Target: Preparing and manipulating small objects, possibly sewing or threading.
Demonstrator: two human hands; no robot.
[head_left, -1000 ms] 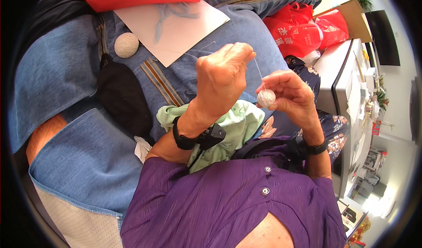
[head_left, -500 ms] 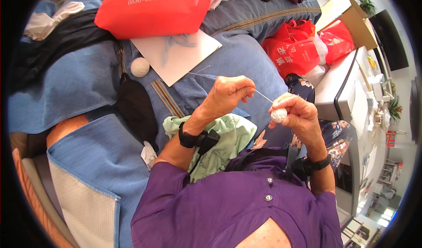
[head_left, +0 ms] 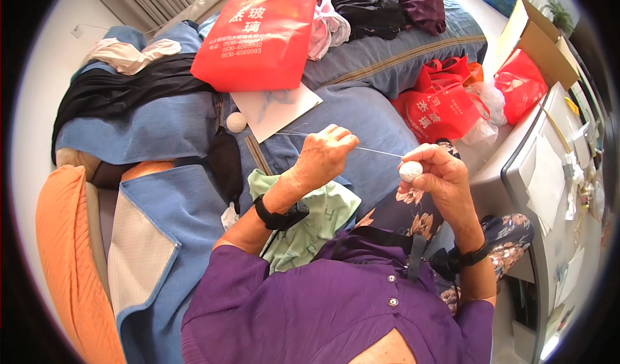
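Note:
A small white ball wound with thread (head_left: 410,171) is pinched between the thumb and fingers of my right hand (head_left: 444,178). From it a thin white thread (head_left: 380,151) runs taut to my left hand (head_left: 325,155), whose fingers are closed on it. Beyond the left hand, loose thread trails toward a white sheet (head_left: 276,124) with a faint bluish drawing. Beside that sheet's left edge lies a second white ball (head_left: 236,122). A pale green cloth (head_left: 316,225) rests on my lap, under the left forearm.
A blue sofa (head_left: 374,115) stretches ahead, bearing a red bag (head_left: 252,48) and several dark garments (head_left: 374,12). More red bags (head_left: 439,106) and an open cardboard box (head_left: 539,51) stand at the right, near a white table (head_left: 516,170). An orange cushion (head_left: 71,254) is at left.
My left hand has drawn farther from the right, so the thread between them is longer. The view has tilted, showing more of the sofa's far side. Both grips stay closed.

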